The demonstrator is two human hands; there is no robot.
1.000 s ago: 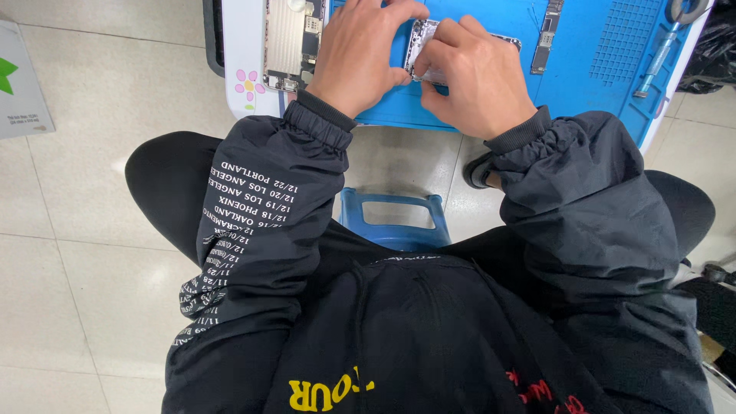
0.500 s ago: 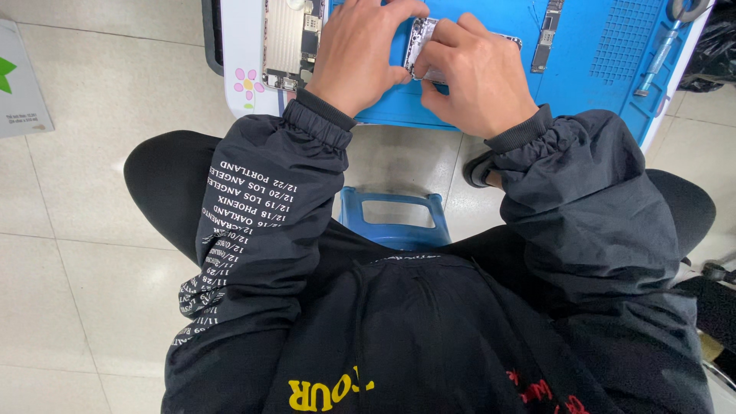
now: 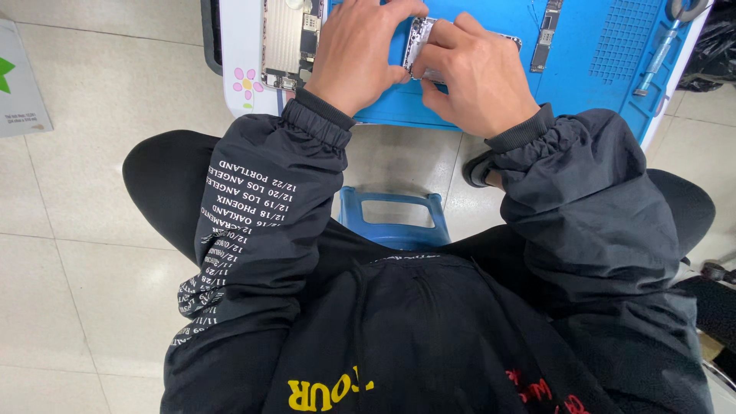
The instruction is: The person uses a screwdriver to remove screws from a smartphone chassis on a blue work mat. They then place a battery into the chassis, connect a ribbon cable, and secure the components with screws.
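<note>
Both hands work together over the blue mat [image 3: 460, 115]. The left hand [image 3: 360, 54] and right hand [image 3: 475, 77] pinch a small metal part [image 3: 420, 42] between their fingers [image 3: 437, 57], so a steady, light grip suits it. Left of the fingers lies an opened phone [image 3: 287, 38]; right of them a narrow board [image 3: 547, 27] and a tool [image 3: 665, 38]. No container shows.
</note>
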